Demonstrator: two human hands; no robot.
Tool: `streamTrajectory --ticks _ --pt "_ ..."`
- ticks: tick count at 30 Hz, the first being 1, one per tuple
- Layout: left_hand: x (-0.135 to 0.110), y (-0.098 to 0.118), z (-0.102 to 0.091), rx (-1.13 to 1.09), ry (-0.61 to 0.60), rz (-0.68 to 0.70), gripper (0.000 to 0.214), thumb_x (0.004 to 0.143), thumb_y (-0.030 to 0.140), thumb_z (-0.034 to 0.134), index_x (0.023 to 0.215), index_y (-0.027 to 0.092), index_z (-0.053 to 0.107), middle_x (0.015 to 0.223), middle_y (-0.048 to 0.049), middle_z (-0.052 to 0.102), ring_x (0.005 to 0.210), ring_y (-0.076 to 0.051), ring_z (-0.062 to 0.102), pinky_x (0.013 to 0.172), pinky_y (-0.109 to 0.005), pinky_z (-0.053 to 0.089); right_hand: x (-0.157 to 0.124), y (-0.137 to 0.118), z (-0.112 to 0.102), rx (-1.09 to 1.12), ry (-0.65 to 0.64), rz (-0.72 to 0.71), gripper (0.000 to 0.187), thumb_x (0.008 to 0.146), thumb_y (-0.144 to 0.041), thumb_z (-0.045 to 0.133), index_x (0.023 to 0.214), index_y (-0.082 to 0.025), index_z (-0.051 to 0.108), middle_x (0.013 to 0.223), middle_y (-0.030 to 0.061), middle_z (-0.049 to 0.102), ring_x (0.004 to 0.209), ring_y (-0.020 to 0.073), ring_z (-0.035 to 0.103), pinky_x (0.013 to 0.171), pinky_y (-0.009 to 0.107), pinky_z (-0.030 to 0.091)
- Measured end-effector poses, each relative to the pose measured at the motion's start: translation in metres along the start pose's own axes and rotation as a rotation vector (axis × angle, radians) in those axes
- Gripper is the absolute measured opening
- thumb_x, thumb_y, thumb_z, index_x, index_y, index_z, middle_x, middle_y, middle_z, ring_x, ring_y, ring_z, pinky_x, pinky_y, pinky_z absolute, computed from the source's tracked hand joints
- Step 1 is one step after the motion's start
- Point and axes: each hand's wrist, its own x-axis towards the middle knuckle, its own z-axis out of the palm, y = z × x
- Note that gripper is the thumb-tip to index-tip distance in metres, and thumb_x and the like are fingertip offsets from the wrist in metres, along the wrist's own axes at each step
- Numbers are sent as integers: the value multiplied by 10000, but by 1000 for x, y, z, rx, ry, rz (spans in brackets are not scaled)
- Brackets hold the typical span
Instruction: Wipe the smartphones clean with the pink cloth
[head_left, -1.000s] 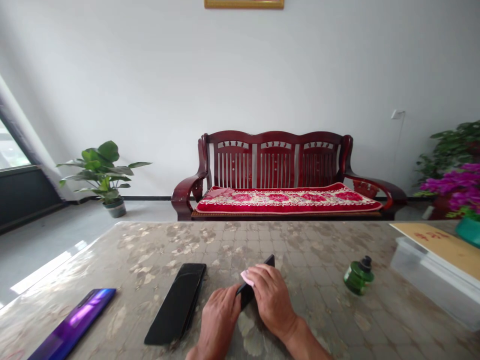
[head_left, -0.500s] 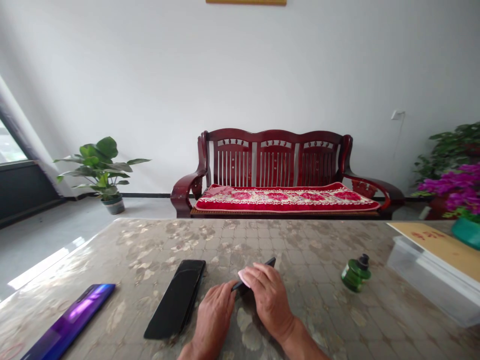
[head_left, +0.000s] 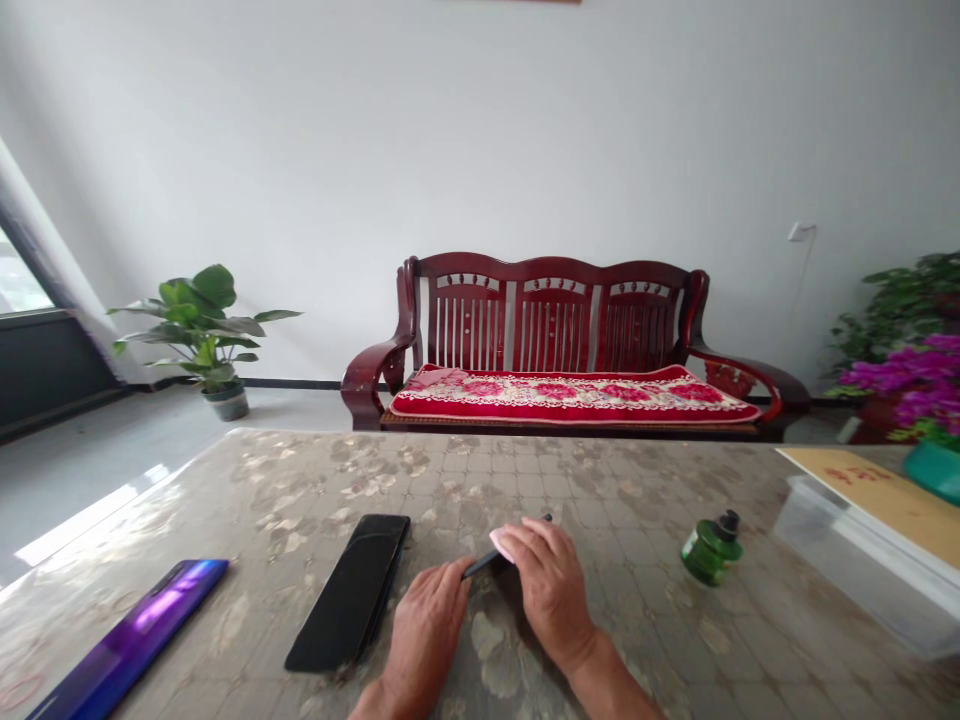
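Note:
Low over the table, my left hand (head_left: 426,620) pinches the near-left end of a thin dark phone (head_left: 480,566), which shows almost edge-on. My right hand (head_left: 551,585) is closed over the phone's far part, with a small whitish wipe (head_left: 503,545) pressed under its fingers. Most of the phone is hidden behind that hand. To the left of my hands lies a black phone (head_left: 351,590), screen up. Farther left is a purple-blue phone (head_left: 142,630), its shiny back upward.
A small green bottle (head_left: 711,552) with a black top stands to the right on the patterned table cover (head_left: 622,490). Beyond it are a clear plastic box (head_left: 847,550) with a tan folder (head_left: 870,490) on top, and purple flowers (head_left: 915,380). A wooden bench (head_left: 551,300) stands behind the table.
The dark phone has tipped to a more edge-on angle. My right hand has shifted slightly to the right with the wipe; my left hand keeps its grip.

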Motion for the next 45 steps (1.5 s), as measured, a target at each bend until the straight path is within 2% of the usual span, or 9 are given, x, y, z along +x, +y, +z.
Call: streamTrajectory --ticks 4,11,19,21,27,32,36,41,45 --pt "1 -1 -1 -7 -16 0 291 1024 252 311 1037 216 600 844 -3 732 731 -168 703 695 -279 554 3 -9 2 21 -32 -62 309 986 -198 465 1229 -286 635 1107 -8 714 1092 182 576 981 358 435" --pt "1 -2 -1 -6 -15 -16 291 1029 284 322 1021 221 606 837 -2 739 735 -175 710 687 -286 564 -3 29 -8 -95 0 94 298 968 -172 501 1184 -301 661 1105 -7 716 1111 206 575 964 381 426" --pt "-4 -5 3 -20 -55 -54 273 995 248 352 1044 222 619 882 -22 738 769 -181 708 725 -283 565 1 -5 1 -13 -45 -38 334 967 -175 500 1252 -299 624 1127 -13 713 1108 192 567 980 366 426" --pt "-3 -6 2 -30 -62 -64 278 992 248 352 1042 222 624 882 -24 739 770 -181 708 725 -280 567 3 -2 1 -16 -35 -32 331 969 -173 492 1234 -310 635 1114 -15 717 1103 192 568 974 366 424" --pt "-2 -6 2 -56 -71 -95 260 991 280 377 1034 231 629 870 -12 743 769 -184 713 711 -283 577 1 35 -6 -122 78 111 293 972 -172 480 1139 -295 687 1063 -2 730 1051 205 585 944 372 413" --pt "-3 -7 5 -47 -88 -109 262 974 242 380 1042 231 633 891 -17 745 793 -190 715 724 -290 577 -1 21 -3 -96 58 43 321 977 -168 461 1189 -297 664 1085 -7 726 1076 198 577 970 363 403" --pt "-3 -8 5 -49 -131 -120 280 975 247 372 1065 231 637 921 -26 747 825 -193 714 753 -293 573 1 15 0 -67 34 20 318 975 -179 471 1191 -315 661 1079 -13 728 1074 191 579 972 358 406" --pt "-1 -8 3 -29 -222 -164 295 973 248 367 1076 229 643 960 -37 749 866 -198 714 784 -300 563 0 33 -2 -69 95 125 281 977 -181 473 1114 -285 694 1062 4 730 1039 189 598 952 349 420" --pt "7 -7 -3 21 -338 -170 299 962 213 376 1107 221 638 994 -54 745 894 -213 710 814 -322 547 -2 37 -1 -34 97 138 282 981 -173 464 1125 -266 688 1062 13 726 1021 170 615 944 330 433"
